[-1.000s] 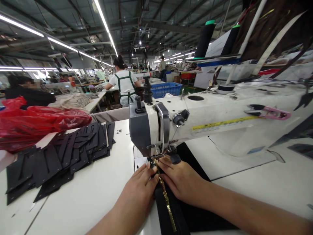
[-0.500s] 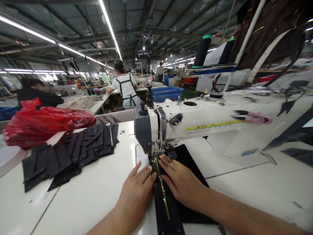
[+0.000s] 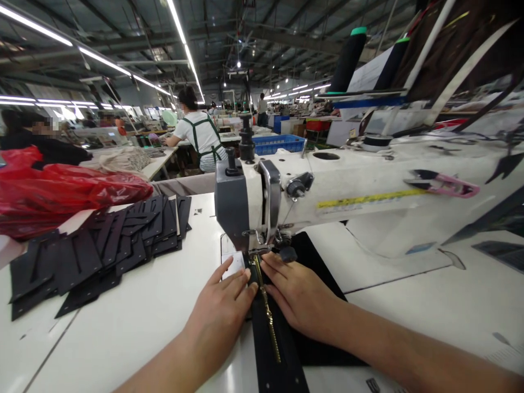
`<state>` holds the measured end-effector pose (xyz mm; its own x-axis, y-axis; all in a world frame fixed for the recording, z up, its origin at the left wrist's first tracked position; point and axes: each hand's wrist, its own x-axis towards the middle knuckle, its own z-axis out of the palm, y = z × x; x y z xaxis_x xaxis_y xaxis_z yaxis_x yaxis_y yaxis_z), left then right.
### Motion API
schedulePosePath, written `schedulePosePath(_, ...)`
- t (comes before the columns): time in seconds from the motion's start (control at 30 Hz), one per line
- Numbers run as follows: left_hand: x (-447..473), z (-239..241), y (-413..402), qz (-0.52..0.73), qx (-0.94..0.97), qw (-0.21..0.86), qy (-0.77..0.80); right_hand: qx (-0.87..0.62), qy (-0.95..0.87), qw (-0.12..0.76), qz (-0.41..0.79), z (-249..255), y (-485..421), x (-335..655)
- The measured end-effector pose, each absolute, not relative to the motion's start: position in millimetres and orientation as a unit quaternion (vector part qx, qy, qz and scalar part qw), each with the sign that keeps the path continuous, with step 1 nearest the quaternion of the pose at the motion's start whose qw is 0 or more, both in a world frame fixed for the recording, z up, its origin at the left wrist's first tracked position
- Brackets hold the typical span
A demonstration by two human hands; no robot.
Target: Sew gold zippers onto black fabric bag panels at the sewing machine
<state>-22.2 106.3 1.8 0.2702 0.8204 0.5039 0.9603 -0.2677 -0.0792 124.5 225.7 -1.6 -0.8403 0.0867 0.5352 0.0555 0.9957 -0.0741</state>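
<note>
A black panel with a gold-toothed zipper (image 3: 268, 316) runs lengthwise under the needle area of a white sewing machine (image 3: 368, 180). My left hand (image 3: 221, 305) lies flat at the panel's left edge, fingers stretched toward the presser foot. On the other side of the zipper, my right hand (image 3: 298, 295) presses down with its fingers extended, close to the foot. Beneath my right hand and forearm spreads a larger black fabric piece (image 3: 323, 273). The fingertips nearest the needle are partly hidden by the machine head.
Several black cut-out pieces (image 3: 94, 251) lie heaped on the white table (image 3: 135, 338) at left, beside a red plastic bag (image 3: 73, 185). Pink-handled thread snips (image 3: 454, 184) rest on the machine arm. Black thread cones (image 3: 347, 60) stand behind. A person (image 3: 200, 131) works further back.
My view has shifted slightly, so the heap and bag sit further left and the machine looks a little nearer. Both hands stay on the black panel in nearly the same pose.
</note>
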Motion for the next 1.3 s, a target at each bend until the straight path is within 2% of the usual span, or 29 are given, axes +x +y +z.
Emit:
schedulePosePath(0.17, -21.1, 1.9, 107.4, -0.182, -0.77, 0.181, -0.585, -0.039, -0.961, 0.266, 0.065, -2.2, 228.8, 125.9)
schedulePosePath(0.33, -20.0, 3.5, 105.8, -0.186, -0.759, 0.156, -0.604, -0.024, -0.957, 0.246, 0.154, 7.0, 227.2, 129.6)
schedulePosePath(0.47, -17.7, 4.4, 102.9, -0.162, -0.759, 0.175, -0.606, -0.057, -0.942, 0.254, 0.211, 9.7, 220.0, 133.3)
schedulePosePath(0.53, -15.1, 3.6, 100.8, -0.153, -0.768, 0.192, -0.591, -0.065, -0.942, 0.27, 0.188, 6.6, 212.4, 137.0)
schedulePosePath(0.63, -10.4, 1.1, 98.7, -0.156, -0.779, 0.201, -0.573, -0.068, -0.953, 0.284, 0.086, -1.8, 200.5, 143.0)
schedulePosePath(0.77, -7.6, -1.0, 99.1, -0.185, -0.771, 0.199, -0.576, -0.063, -0.965, 0.255, 0.0, -11.0, 196.0, 146.6)
schedulePosePath(1.03, -13.1, 4.4, 103.5, -0.18, -0.775, 0.167, -0.583, -0.061, -0.977, 0.206, 0.02, -5.2, 207.4, 141.3)
schedulePosePath(1.3, -19.9, 4.7, 113.4, -0.198, -0.767, 0.165, -0.587, -0.059, -0.971, 0.229, 0.027, -7.1, 216.1, 131.5)
